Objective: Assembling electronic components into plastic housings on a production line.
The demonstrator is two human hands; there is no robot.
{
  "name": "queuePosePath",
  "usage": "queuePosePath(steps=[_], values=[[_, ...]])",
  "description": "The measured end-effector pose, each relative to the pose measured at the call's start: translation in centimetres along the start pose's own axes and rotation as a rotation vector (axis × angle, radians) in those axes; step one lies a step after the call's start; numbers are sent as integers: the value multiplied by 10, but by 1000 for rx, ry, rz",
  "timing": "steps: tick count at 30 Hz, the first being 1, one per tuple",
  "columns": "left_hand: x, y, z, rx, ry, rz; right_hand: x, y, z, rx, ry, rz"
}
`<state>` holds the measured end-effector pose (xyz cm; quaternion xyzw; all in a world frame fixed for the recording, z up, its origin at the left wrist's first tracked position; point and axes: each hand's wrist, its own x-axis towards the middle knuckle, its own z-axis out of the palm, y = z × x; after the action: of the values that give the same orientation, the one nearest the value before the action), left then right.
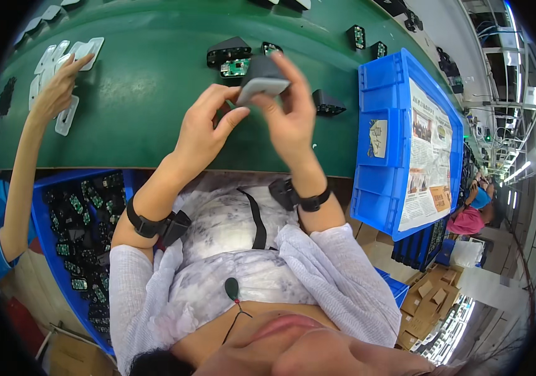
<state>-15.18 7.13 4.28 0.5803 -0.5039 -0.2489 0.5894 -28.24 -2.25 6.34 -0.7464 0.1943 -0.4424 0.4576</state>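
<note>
Above the green bench, my right hand [291, 119] grips a wedge-shaped black housing with a light grey cover plate [263, 86] on its near face. Its thumb presses the plate and its fingers wrap the far side, slightly blurred. My left hand [205, 122] is curled at the plate's left corner, index fingertip against it and thumb just below; its other fingers are partly hidden. Just behind lies an open black housing [229, 50] with a green circuit board [235, 67]. Another small board unit [272, 47] shows past my right fingers. A black housing [328, 103] rests to the right.
A large blue bin [384, 188] with printed newspaper stands at the right. Another blue bin [52, 250], full of black units with boards, sits below the bench at left. A co-worker's hand [55, 94] reaches over grey plates [66, 116]. More board units [356, 37] lie far right.
</note>
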Motion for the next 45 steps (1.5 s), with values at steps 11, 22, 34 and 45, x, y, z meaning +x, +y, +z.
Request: queuePosePath(steps=[11, 22, 34, 45], values=[[10, -26, -15, 191, 114, 32, 199, 106, -182, -882, -144, 301], [8, -24, -15, 242, 123, -23, 230, 146, -196, -781, -372, 695], [9, -37, -18, 283, 252, 79, 149, 31, -10, -830, -784, -190], [-36, -45, -160, 1421, 618, -20, 109, 7, 24, -807, -539, -129]])
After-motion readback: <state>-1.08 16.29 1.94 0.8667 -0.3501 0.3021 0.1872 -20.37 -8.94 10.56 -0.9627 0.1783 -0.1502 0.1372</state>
